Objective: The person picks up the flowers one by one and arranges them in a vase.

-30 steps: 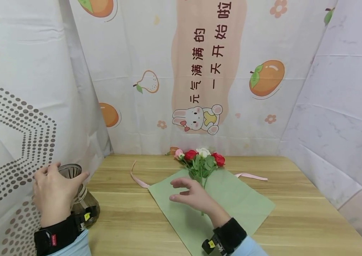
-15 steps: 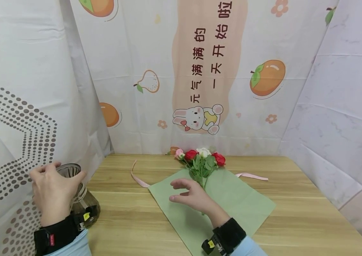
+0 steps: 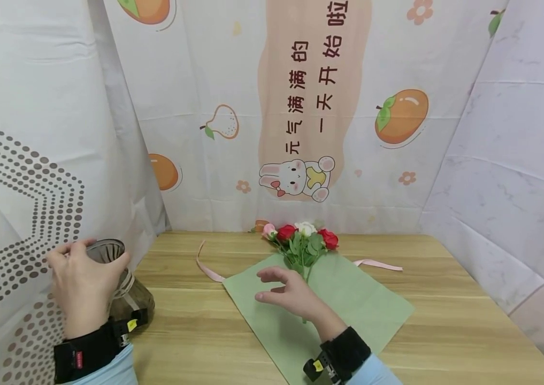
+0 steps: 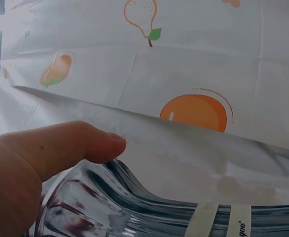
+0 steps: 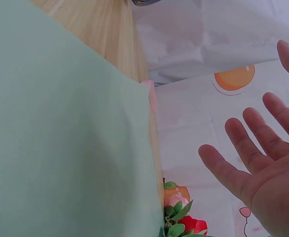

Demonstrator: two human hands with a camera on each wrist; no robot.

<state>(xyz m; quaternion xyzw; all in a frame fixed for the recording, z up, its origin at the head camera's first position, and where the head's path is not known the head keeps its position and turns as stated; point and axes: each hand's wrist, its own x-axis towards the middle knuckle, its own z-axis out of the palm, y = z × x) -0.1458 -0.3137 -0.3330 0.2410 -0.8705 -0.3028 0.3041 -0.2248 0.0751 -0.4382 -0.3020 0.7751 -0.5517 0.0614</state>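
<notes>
At the table's left edge my left hand (image 3: 81,286) grips the neck of a smoky, ribbed glass vase (image 3: 137,295), just under its flared rim. The vase leans slightly. Pale bands with some lettering circle its neck, as the left wrist view shows on the glass vase (image 4: 134,212); my thumb (image 4: 102,145) lies against the rim. Over a green sheet of wrapping paper (image 3: 358,299) hovers my right hand (image 3: 291,293), holding nothing, its fingers loosely bent and spread apart. Beyond it lies a bunch of artificial roses (image 3: 303,246), red, white and pink, its stems partly hidden by that hand.
A pink ribbon (image 3: 207,271) sticks out from the paper's left corner, and another ribbon end (image 3: 380,266) shows on the right. The wooden table (image 3: 180,321) is bounded by a printed cloth (image 3: 194,176) behind and hanging cloths at both sides.
The vase has tilted a little and its rim has risen slightly, with the left hand still on its neck. My right hand and the roses stay where they were.
</notes>
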